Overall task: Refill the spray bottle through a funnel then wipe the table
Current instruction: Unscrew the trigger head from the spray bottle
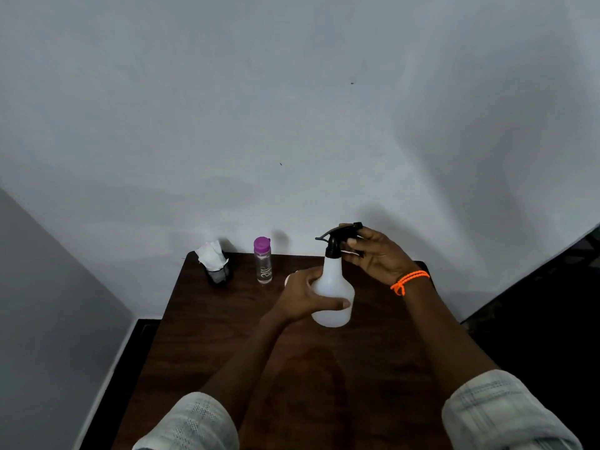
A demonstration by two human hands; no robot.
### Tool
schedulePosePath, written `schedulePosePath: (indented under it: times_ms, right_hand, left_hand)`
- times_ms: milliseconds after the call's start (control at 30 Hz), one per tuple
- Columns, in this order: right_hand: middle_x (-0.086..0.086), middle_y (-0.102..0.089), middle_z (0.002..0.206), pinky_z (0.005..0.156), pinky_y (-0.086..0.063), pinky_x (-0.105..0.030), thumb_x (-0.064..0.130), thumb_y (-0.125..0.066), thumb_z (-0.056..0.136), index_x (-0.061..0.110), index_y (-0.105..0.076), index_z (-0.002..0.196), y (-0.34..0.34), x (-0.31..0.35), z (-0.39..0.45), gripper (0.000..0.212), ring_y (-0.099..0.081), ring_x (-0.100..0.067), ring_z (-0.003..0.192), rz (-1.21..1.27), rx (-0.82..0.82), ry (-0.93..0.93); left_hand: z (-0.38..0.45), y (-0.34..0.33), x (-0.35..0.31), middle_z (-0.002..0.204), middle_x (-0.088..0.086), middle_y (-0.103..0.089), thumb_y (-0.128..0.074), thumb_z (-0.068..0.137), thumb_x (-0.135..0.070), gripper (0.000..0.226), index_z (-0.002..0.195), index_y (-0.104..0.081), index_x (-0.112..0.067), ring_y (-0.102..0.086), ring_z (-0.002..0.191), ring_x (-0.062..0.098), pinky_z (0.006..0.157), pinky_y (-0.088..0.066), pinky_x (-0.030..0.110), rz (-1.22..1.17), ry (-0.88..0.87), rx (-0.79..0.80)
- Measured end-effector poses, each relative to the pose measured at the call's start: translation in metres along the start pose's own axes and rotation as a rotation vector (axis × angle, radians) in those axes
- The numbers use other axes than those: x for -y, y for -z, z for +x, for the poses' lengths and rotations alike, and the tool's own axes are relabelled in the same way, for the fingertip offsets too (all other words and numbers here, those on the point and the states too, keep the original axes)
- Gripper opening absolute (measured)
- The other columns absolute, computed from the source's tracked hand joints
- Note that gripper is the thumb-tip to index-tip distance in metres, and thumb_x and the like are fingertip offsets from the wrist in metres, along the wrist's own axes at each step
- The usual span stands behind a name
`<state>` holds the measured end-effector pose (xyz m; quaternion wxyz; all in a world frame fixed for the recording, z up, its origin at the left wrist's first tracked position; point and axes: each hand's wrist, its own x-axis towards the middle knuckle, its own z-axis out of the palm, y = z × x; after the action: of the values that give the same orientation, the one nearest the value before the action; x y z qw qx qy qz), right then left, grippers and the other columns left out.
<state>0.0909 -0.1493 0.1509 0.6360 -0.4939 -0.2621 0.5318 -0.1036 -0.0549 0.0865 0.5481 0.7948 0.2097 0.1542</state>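
A white spray bottle (332,284) with a black trigger head (337,238) stands on the dark wooden table (227,336), right of centre. My left hand (303,297) wraps around its round body from the left. My right hand (373,254), with an orange thread on the wrist, grips the black trigger head at the top. A clear water bottle (263,260) with a purple cap stands at the back of the table. A small white object, only partly visible, peeks out behind my left hand (287,280); I cannot tell what it is.
A black cup holding crumpled white cloth or tissue (215,262) sits at the table's back left corner. A pale wall rises right behind the table. Dark floor lies to the left and right of the table.
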Motion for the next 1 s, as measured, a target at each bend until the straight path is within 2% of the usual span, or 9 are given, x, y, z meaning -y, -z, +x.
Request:
schedulePosePath:
  times_ms: [67, 167, 233, 333, 433, 633, 733, 867, 1000]
  right_hand:
    - [-0.014, -0.071, 0.118, 0.103, -0.052, -0.046, 0.007, -0.067, 0.092, 0.007, -0.067, 0.125, -0.002, -0.01, 0.005, 0.033, -0.067, -0.031, 0.115, -0.104, -0.174, 0.046]
    - [-0.005, -0.074, 0.092, 0.083, -0.058, -0.036, 0.032, -0.085, 0.079, 0.016, -0.073, 0.101, -0.014, -0.036, 0.015, 0.03, -0.072, -0.022, 0.09, -0.613, -0.763, 0.188]
    - [-0.001, -0.068, 0.077, 0.07, -0.053, -0.03, 0.038, -0.086, 0.075, 0.016, -0.068, 0.085, -0.028, -0.05, 0.013, 0.03, -0.066, -0.014, 0.074, -0.706, -0.942, 0.305]
    - [0.004, -0.063, 0.068, 0.061, -0.048, -0.026, 0.048, -0.087, 0.069, 0.015, -0.061, 0.076, -0.043, -0.067, 0.011, 0.043, -0.061, -0.009, 0.065, -0.783, -0.851, 0.262]
    - [0.005, -0.063, 0.07, 0.06, -0.05, -0.03, 0.054, -0.088, 0.063, 0.016, -0.057, 0.077, -0.045, -0.078, 0.013, 0.051, -0.062, -0.014, 0.067, -0.826, -0.882, 0.244]
    - [0.002, -0.064, 0.066, 0.061, -0.048, -0.026, 0.028, -0.091, 0.067, 0.009, -0.066, 0.075, -0.048, -0.068, 0.017, 0.033, -0.059, -0.012, 0.063, -0.77, -0.893, 0.289]
    - [0.006, -0.073, 0.074, 0.068, -0.051, -0.02, 0.025, -0.088, 0.074, 0.013, -0.076, 0.083, -0.046, -0.062, 0.016, 0.02, -0.065, -0.003, 0.069, -0.657, -0.745, 0.242]
    - [-0.006, -0.077, 0.086, 0.082, -0.058, -0.04, 0.017, -0.081, 0.082, 0.012, -0.081, 0.09, -0.035, -0.047, 0.012, 0.009, -0.071, -0.02, 0.084, -0.449, -0.465, 0.122]
    - [-0.008, -0.076, 0.09, 0.077, -0.059, -0.032, 0.016, -0.083, 0.081, 0.013, -0.079, 0.095, -0.033, -0.041, 0.004, 0.014, -0.072, -0.018, 0.086, -0.487, -0.427, 0.154]
  left_hand:
    - [0.003, -0.003, -0.002, 0.096, -0.009, -0.077, -0.093, 0.067, -0.043, 0.044, 0.103, -0.075, -0.024, -0.073, 0.088, 0.003, 0.078, -0.062, 0.034, 0.018, 0.04, -0.044]
    - [0.008, -0.01, 0.0, 0.087, -0.011, -0.074, -0.089, 0.061, -0.06, 0.051, 0.095, -0.073, -0.025, -0.069, 0.082, 0.0, 0.072, -0.06, 0.03, 0.13, 0.132, -0.108]
    - [0.011, -0.015, 0.004, 0.083, -0.013, -0.069, -0.089, 0.06, -0.059, 0.052, 0.093, -0.07, -0.023, -0.066, 0.079, 0.0, 0.065, -0.052, 0.022, 0.183, 0.172, -0.123]
    - [0.013, -0.023, 0.008, 0.085, -0.012, -0.063, -0.09, 0.064, -0.053, 0.058, 0.1, -0.067, -0.015, -0.058, 0.079, 0.006, 0.068, -0.041, 0.021, 0.272, 0.162, -0.149]
    - [0.014, -0.031, 0.012, 0.095, 0.002, -0.071, -0.091, 0.069, -0.041, 0.058, 0.106, -0.065, -0.005, -0.057, 0.083, 0.008, 0.079, -0.044, 0.023, 0.293, 0.109, -0.137]
    - [0.01, -0.031, 0.006, 0.08, -0.017, -0.053, -0.094, 0.066, -0.038, 0.058, 0.102, -0.061, -0.007, -0.047, 0.073, -0.007, 0.068, -0.036, 0.003, 0.244, 0.103, -0.149]
    - [0.01, -0.027, 0.004, 0.082, -0.016, -0.057, -0.094, 0.064, -0.042, 0.061, 0.102, -0.061, -0.009, -0.052, 0.075, -0.006, 0.067, -0.038, 0.004, 0.197, 0.096, -0.165]
    - [0.01, -0.02, 0.009, 0.097, -0.012, -0.069, -0.092, 0.061, -0.054, 0.065, 0.109, -0.065, -0.019, -0.065, 0.088, -0.001, 0.068, -0.046, 0.011, 0.164, 0.093, -0.14]
    - [0.01, -0.016, 0.01, 0.099, -0.014, -0.068, -0.093, 0.062, -0.05, 0.065, 0.113, -0.065, -0.02, -0.065, 0.091, -0.002, 0.07, -0.049, 0.014, 0.15, 0.083, -0.105]
